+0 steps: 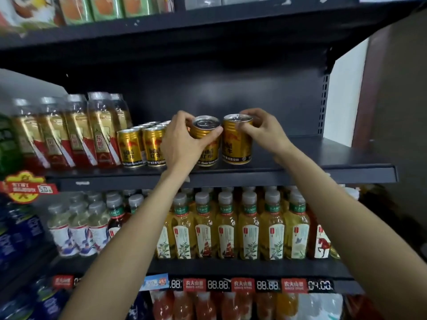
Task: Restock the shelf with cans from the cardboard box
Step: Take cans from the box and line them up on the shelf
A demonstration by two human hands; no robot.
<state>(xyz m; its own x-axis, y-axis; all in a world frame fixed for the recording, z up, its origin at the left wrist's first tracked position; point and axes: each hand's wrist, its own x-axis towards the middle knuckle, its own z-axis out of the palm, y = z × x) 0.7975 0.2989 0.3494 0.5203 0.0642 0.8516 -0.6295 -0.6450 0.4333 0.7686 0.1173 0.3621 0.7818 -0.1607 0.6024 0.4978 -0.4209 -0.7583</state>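
Note:
On the dark middle shelf (323, 167) stand two gold cans side by side near its front edge. My left hand (182, 139) grips the left gold can (208, 148) round its top, tilting it a little. My right hand (263, 132) holds the right gold can (235, 144) by its rim; that can stands upright. Several more gold cans (143, 146) stand in rows just to the left. The cardboard box is out of view.
Red-and-gold bottles (69, 135) fill the shelf's left part. To the right of the two cans the shelf is bare up to its end. Below, yellow tea bottles (249, 227) stand in a row above price tags (242, 285). Another shelf board hangs overhead.

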